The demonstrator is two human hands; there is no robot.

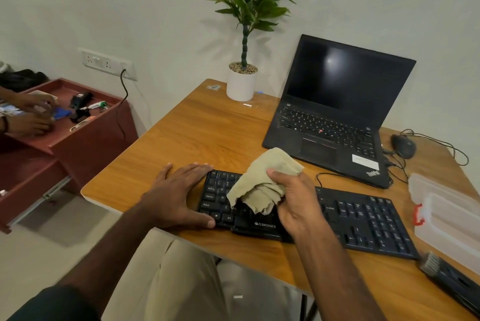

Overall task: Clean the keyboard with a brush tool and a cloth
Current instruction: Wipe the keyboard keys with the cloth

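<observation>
A black keyboard (363, 219) lies along the near edge of the wooden table (207, 133). My left hand (179, 194) lies flat with straight fingers over the keyboard's left end. My right hand (296, 201) grips a crumpled beige cloth (259, 185) just over the keyboard's left-middle keys; whether the cloth touches them I cannot tell. A black brush tool (449, 278) with a bristle head lies on the table at the near right corner, apart from both hands.
An open black laptop (337, 113) stands behind the keyboard, with a wired mouse (403, 146) to its right. A clear plastic box (446, 214) sits at the right edge. A potted plant (241, 81) is at the back. Another person's hands reach into a red drawer unit (85, 133) on the left.
</observation>
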